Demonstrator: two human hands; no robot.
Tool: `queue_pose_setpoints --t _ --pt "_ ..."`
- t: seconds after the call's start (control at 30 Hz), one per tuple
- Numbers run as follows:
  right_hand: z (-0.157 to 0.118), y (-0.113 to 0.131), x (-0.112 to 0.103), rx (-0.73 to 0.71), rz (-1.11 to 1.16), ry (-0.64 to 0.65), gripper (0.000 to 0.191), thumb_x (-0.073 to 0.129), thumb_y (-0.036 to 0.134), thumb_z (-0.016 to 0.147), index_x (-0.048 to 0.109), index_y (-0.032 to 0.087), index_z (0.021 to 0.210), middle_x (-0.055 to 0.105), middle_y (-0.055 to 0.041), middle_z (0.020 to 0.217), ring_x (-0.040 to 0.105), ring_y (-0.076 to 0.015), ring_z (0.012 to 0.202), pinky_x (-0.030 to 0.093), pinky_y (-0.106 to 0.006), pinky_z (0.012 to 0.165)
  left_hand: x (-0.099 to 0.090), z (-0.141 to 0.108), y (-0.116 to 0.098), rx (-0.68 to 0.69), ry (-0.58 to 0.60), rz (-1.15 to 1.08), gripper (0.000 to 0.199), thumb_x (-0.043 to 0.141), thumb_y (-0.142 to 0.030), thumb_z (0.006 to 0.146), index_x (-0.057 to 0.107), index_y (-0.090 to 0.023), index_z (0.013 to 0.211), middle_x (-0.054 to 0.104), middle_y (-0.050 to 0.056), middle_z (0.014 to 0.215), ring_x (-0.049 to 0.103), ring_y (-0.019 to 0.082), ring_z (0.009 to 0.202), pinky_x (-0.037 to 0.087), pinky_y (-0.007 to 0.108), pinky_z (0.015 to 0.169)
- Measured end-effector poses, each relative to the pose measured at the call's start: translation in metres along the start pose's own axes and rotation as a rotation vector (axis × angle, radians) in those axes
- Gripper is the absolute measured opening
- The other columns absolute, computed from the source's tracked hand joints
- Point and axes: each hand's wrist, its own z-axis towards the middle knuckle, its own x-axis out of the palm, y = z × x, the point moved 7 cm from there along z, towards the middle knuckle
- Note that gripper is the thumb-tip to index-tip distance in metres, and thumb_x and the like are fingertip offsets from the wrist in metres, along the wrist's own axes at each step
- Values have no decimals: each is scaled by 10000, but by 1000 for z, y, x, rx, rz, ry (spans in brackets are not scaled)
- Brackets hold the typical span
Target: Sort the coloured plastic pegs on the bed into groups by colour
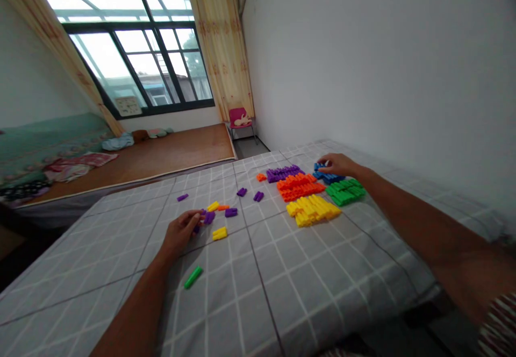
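My left hand [183,233] rests low on the bed with fingers curled together around a purple plastic building piece [196,228]. Just past its fingertips lie another purple piece [208,218], a yellow one [213,206] and an orange one [223,207]. Over at the right, my right hand [338,164] reaches down to a group of blue pieces [330,176], its fingers closed on a blue piece at the far edge. Sorted groups sit beside it: purple [285,173], orange [299,186], yellow [312,210] and green [345,192].
Loose pieces lie around my left hand, among them a green stick [193,277], a yellow pair [220,233] and several purple ones. The grey checked bedcover [298,287] meets a white wall [363,66] on the right. A pink chair [238,116] stands beyond the bed.
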Motion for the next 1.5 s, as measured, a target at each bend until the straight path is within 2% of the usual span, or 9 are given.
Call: queue_pose_setpoints --t 0.17,0.47,0.6,0.73,0.83,0.93,1.17,1.33,1.5 --pt "-16 -50 -13 91 -57 -45 304 515 344 962 585 198 1220 577 -93 1255 598 -199 1049 528 -403 869 -2 -1 -4 -6 -24 46 662 634 -731 631 683 -174 986 752 86 883 680 221 739 498 266 527" --pt "-10 -56 -4 31 -50 0 267 508 319 938 705 176 1046 664 -124 1134 635 -178 961 496 -332 838 -12 -3 -9 29 -76 58 617 601 -680 702 661 -163 1033 743 99 930 689 222 768 491 258 533" --pt "7 0 11 -120 27 47 233 577 225 842 717 197 1026 693 -96 1095 645 -180 894 484 -333 856 -30 7 6 95 -182 162 500 541 -569 783 649 -172 1069 735 95 968 694 228 829 527 299 628" --pt "13 117 42 -381 221 108 244 576 238 840 704 211 1047 695 -78 1079 635 -205 938 470 -350 886 -34 8 17 146 -214 424 353 514 -405 811 684 -185 1028 727 101 1016 674 255 951 506 395 858" --pt "11 201 73 -515 332 191 269 563 262 865 693 222 1097 694 -70 1083 646 -187 881 479 -319 827 -27 5 19 165 -177 507 297 518 -361 815 710 -201 975 726 92 1007 665 246 949 499 387 879" --pt "19 256 110 -552 346 239 279 576 230 863 698 217 1113 708 -70 1028 652 -179 835 480 -296 780 -20 3 20 184 -149 454 252 548 -318 809 714 -205 961 727 79 993 663 226 924 508 371 864" --pt "46 296 196 -401 263 318 290 596 162 845 700 211 1112 711 -83 1103 646 -206 945 480 -334 864 -12 7 36 53 -58 123 294 512 -277 842 650 -150 1069 715 74 733 659 172 634 536 321 610" --pt "43 308 223 -489 269 193 395 506 131 892 617 192 1266 634 -103 1280 543 -243 1134 411 -415 996 -12 9 35 112 -65 139 268 519 -218 809 672 -155 1019 728 76 750 675 184 656 541 372 699" --pt "47 304 240 -462 270 245 368 526 175 901 616 181 1258 646 -115 1235 543 -244 1095 412 -412 983 -9 9 36 136 -47 225 291 513 -180 777 708 -168 991 745 102 850 671 197 687 525 394 728"
